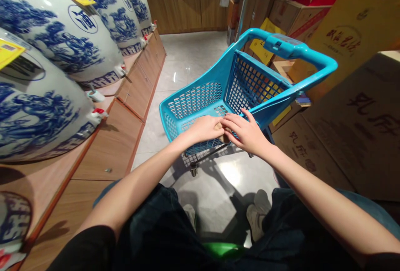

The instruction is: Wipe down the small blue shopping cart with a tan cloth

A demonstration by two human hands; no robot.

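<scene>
A: What do your hands have between them?

B: Your left hand [206,129] closes around a small tan-brown object [223,138], and your right hand [246,131] grasps it from the other side. Your fingers hide most of it, so its full shape is unclear.

A: And just beyond your fingers?

B: A blue plastic shopping cart with lattice walls [215,73]. Its near side lies right behind your fingers; I cannot tell whether they touch it. The curved handle [286,46] rises past your right fingers, farther out and to the right.

A: What is to the left of your fingers?

B: Well apart from them, large white ceramic jars painted in blue [71,50] stand on a low brown wooden cabinet [109,141].

A: And to the right?

B: Brown cardboard cartons with dark lettering [340,137], with a large yellow printed package [325,58] farther off. Below your fingers, your pale shoes [256,223] rest on a grey tiled floor [215,217].
</scene>
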